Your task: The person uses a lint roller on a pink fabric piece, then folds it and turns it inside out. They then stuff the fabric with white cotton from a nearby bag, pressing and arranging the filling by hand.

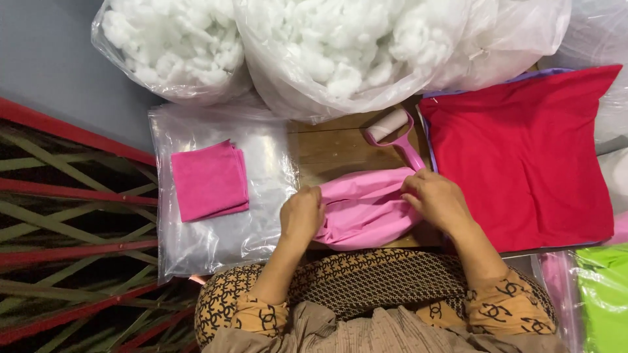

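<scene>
Head camera, looking straight down: a soft light-pink fabric cover (366, 206), bunched and rounded, lies on the near edge of a brown wooden table (327, 147), just in front of the person's lap. The left hand (301, 216) is curled closed on the cover's left end, fingers tucked into the cloth. The right hand (437, 199) pinches the cover's upper right edge, fingers bent and closed on a fold of fabric.

Just beyond the cover, a pink plastic lint roller with a pale roll (396, 134) lies tilted on the wood, its handle end running down toward the right hand. To the right, touching the right wrist area, a flat bright-red square cloth cover (523, 153) spreads over the table, with a thin purple edge (497, 82) showing along its far side. To the left, a clear plastic bag (222, 235) lies flat, and on it rests a folded deep-pink cloth (209, 180), well apart from the left hand.

At the far side stand two large clear plastic sacks of white fluffy stuffing, one on the left (173, 46) and a bigger one in the middle (347, 46). Near right, a lime-green item in clear wrapping (605, 294) shows at the corner. A red and green woven mat (72, 229) fills the left.
</scene>
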